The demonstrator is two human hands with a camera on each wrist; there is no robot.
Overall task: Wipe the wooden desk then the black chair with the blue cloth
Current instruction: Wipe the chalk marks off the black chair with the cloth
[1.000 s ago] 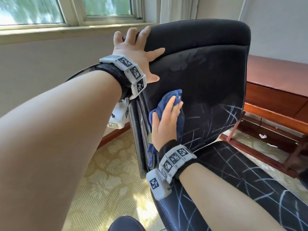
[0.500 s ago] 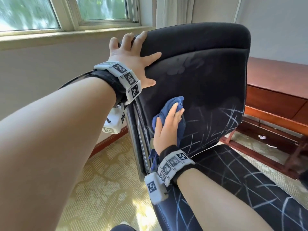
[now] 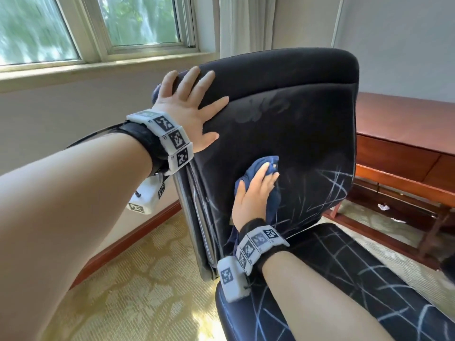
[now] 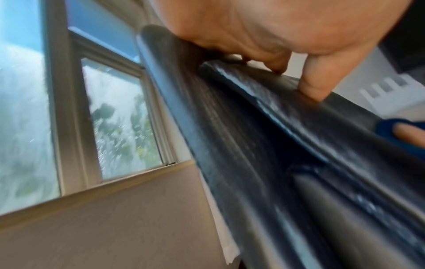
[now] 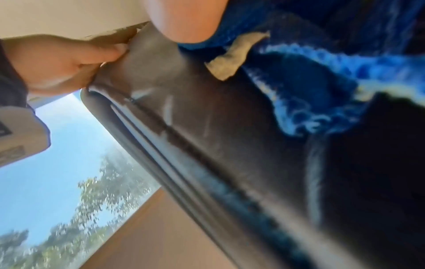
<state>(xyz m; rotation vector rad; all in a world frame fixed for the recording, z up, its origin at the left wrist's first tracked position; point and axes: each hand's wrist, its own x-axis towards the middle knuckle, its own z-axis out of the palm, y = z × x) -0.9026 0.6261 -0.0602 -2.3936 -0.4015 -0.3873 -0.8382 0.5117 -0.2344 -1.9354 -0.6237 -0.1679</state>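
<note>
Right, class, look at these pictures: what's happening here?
A person is wiping the backrest of a black upholstered chair. The right hand presses a crumpled blue cloth flat against the backrest, while the left hand steadies its upper corner. White scuff lines show on the seat. A reddish-brown wooden desk stands behind.

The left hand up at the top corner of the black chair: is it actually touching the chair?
Touching. In the head view the left hand lies spread over the black chair backrest's upper corner; the left wrist view shows its thumb pressing on the edge.
</note>
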